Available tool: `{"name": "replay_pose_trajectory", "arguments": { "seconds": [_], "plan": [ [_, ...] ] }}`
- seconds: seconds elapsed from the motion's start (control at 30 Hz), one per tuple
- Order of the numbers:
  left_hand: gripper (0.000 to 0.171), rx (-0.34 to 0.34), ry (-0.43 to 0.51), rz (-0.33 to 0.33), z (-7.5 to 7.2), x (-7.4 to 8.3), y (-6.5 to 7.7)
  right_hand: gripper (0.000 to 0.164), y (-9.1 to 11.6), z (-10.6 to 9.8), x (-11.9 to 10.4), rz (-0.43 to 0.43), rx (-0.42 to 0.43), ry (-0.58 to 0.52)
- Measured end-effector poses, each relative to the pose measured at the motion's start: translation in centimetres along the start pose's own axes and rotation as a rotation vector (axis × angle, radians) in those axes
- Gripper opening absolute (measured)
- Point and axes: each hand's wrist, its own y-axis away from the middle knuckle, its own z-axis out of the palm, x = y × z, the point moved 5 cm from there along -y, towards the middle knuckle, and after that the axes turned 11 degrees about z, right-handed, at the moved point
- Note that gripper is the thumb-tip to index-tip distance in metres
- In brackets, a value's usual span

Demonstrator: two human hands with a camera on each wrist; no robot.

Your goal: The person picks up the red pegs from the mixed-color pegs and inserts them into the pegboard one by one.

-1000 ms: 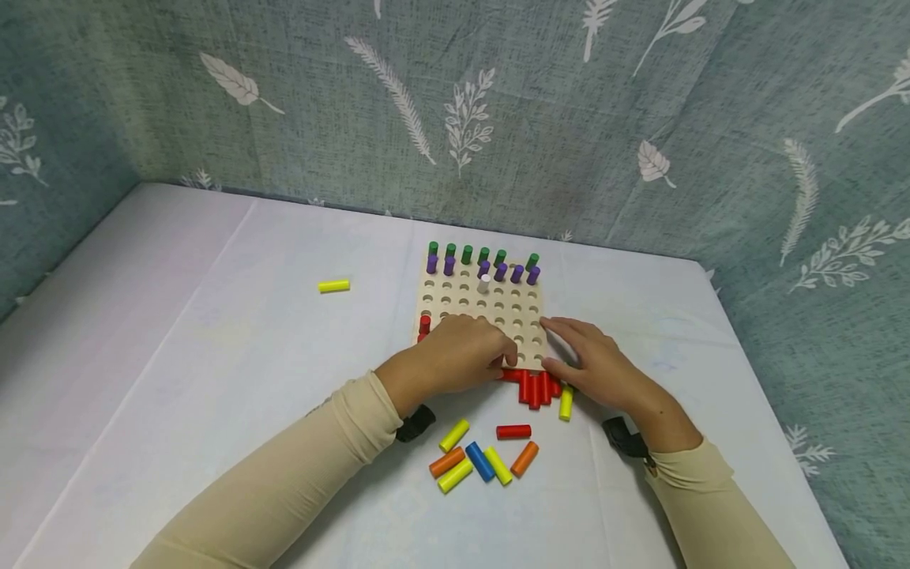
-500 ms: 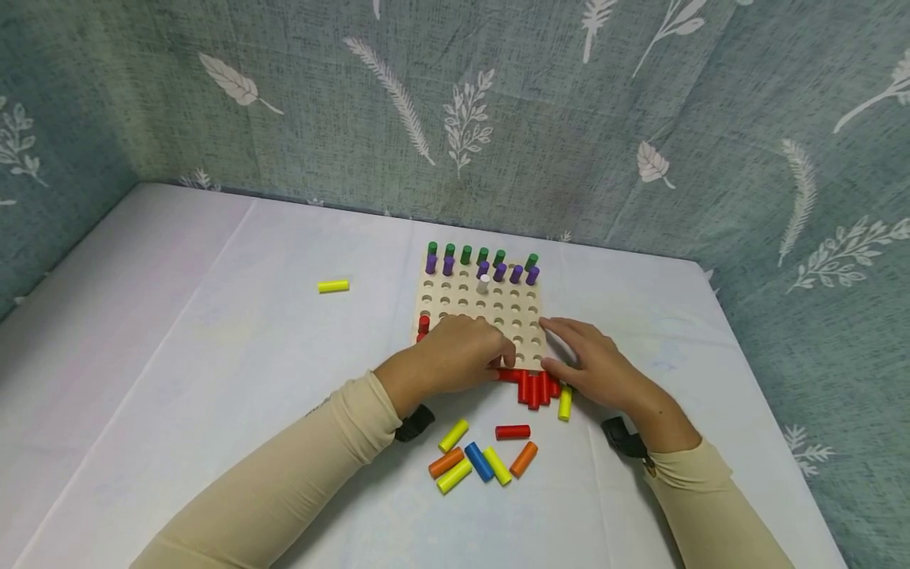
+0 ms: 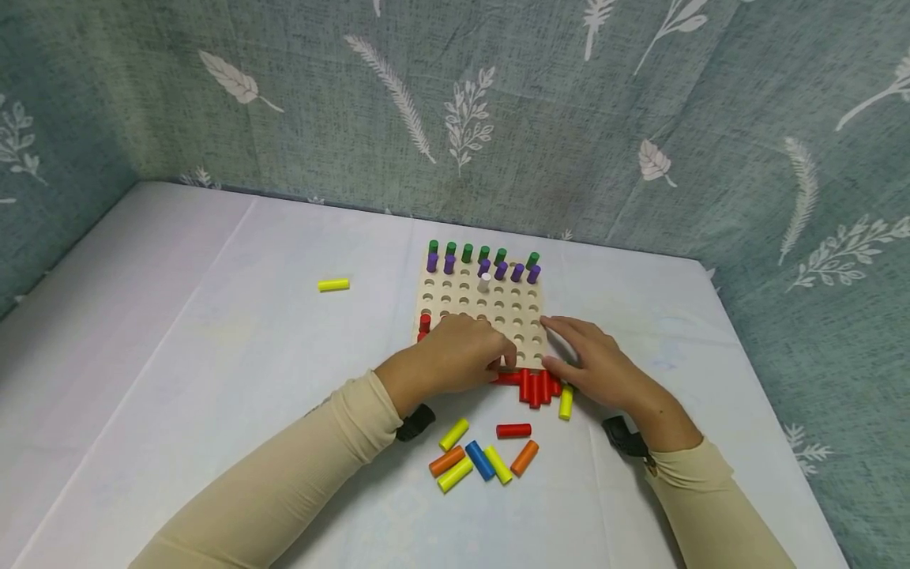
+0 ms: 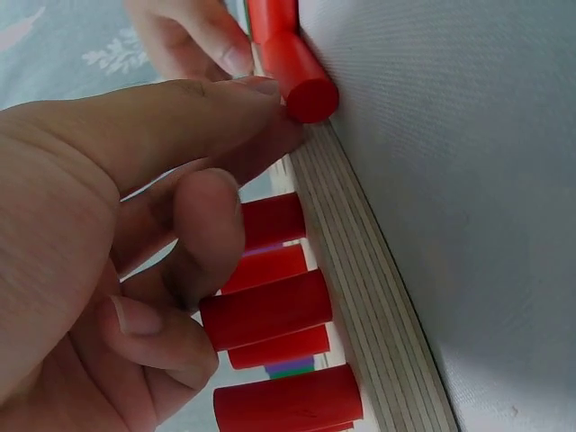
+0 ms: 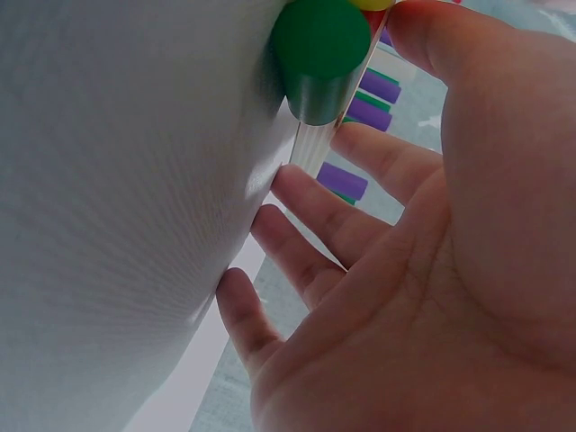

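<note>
My left hand (image 3: pixel 455 356) reaches over the front of a wooden pegboard (image 3: pixel 527 348). In the left wrist view its thumb and forefinger tips pinch a red peg (image 4: pixel 306 85) at the board's layered edge (image 4: pixel 360 270). Red pegs (image 4: pixel 270 310) stand in the board beneath its curled other fingers. My right hand (image 3: pixel 600 367) spreads its fingers along the board's right side, thumb at the near corner. A green peg (image 5: pixel 322 54) lies close to that hand in the right wrist view. Green pegs (image 3: pixel 467 254), purple pegs (image 3: pixel 501 271) and one white peg (image 3: pixel 484 283) stand toward the back.
Several red pegs (image 3: pixel 535 391) lie against the board's front edge, with a yellow peg (image 3: pixel 565 402) beside them. Nearer lie a red peg (image 3: pixel 513 431), a blue peg (image 3: pixel 479 461), orange pegs (image 3: pixel 524 458) and yellow pegs (image 3: pixel 455 475). Another yellow peg (image 3: pixel 333 284) lies far left.
The red peg at my left fingertips has shifted slightly left along the board's front edge. Both hands stay almost where they were.
</note>
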Motion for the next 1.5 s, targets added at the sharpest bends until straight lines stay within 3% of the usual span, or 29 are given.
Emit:
{"name": "replay_pose_trajectory", "arguments": {
  "seconds": [0.5, 0.73, 1.2, 1.5],
  "plan": [
    [0.028, -0.029, -0.083, 0.013, 0.30, 0.52, 0.16, 0.067, -0.07, 0.01, 0.02, 0.008, -0.005, -0.002],
    [0.016, -0.027, -0.130, 0.033, 0.37, 0.62, 0.20, 0.067, -0.09, -0.02, 0.06, 0.012, -0.002, -0.003],
    [0.013, -0.006, -0.130, 0.058, 0.39, 0.55, 0.17, 0.066, -0.05, -0.21, 0.02, -0.005, 0.000, -0.015],
    [0.014, 0.009, -0.062, 0.059, 0.24, 0.50, 0.04, 0.067, -0.02, -0.17, -0.04, 0.012, -0.004, -0.009]
  ]
}}
